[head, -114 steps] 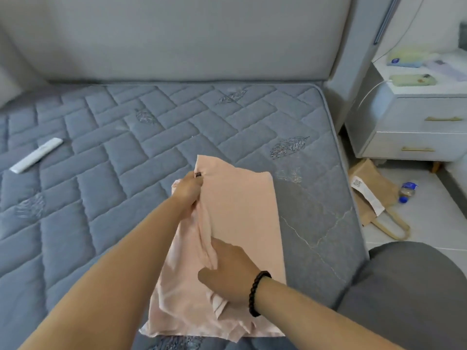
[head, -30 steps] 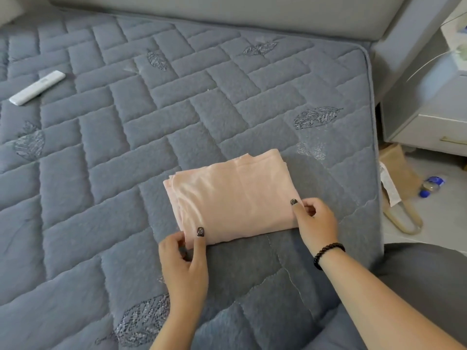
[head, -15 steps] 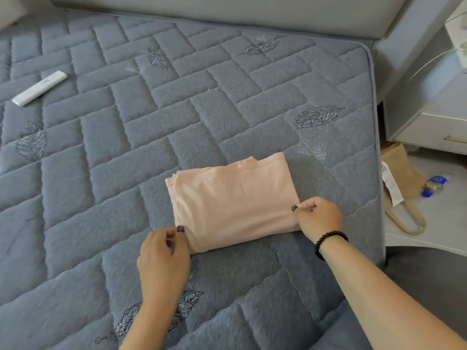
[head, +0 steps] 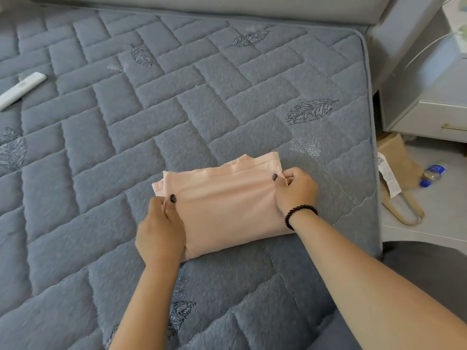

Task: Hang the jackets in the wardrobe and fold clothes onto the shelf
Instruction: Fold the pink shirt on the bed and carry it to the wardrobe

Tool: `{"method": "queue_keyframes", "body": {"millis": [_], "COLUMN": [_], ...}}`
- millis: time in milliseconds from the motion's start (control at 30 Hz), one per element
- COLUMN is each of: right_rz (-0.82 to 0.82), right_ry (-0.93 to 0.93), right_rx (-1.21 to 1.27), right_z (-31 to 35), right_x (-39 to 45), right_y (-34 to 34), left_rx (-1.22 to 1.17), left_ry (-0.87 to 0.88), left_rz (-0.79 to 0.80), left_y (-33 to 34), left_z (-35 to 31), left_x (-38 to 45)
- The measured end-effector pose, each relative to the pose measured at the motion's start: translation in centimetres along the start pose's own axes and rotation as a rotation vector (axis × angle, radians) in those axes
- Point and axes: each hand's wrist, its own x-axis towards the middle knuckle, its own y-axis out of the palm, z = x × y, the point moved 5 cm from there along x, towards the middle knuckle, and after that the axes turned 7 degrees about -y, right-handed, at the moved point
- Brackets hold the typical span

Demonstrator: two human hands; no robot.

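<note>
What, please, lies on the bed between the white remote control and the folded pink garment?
In the head view, only bare grey quilted mattress lies between the white remote control and the folded pink garment.

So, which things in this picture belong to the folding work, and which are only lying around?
Belong to the job:
- pink garment, folded on the mattress
- left hand and right hand, each pinching one end of it

Only lying about:
- white remote on the mattress
- paper bag and plastic bottle on the floor
- nightstand
</note>
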Motion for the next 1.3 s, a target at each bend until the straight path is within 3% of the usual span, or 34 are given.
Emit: {"method": "queue_keyframes", "body": {"millis": [167,400,467,600,867,1300], "right_rz": [0.007,0.326,0.424,0.498,0.444,0.089], "right_ry": [-0.018,0.067,0.05,-0.001,-0.113,-0.062], "right_rx": [-0.037,0.061,0.097,0.166,0.269,0.422], "right_z": [-0.9,-1.9,-2.1,-2.1,-2.0,-11.1], "right_x": [-1.1,-0.7,-1.1,-2.2,-4.8,-9.0], "right_y": [0.4,-0.1,-0.2,-1.4,-9.1,-28.7], "left_rx": [-0.203,-0.584,-0.681,-0.736,-0.803,-0.682], "left_ry": [-0.179,-0.469,-0.499,-0.369,-0.239,0.02], "left_rz": [0.106,0.598,0.667,0.666,0.801,1.121], "left_y": [0.3,1.0,1.3,1.3,0.7,5.5], "left_z": [1.1,1.0,0.9,0.8,-2.1,-15.2], "left_x": [-0.4,0.4,-0.2,-1.9,-6.4,-19.3]}}
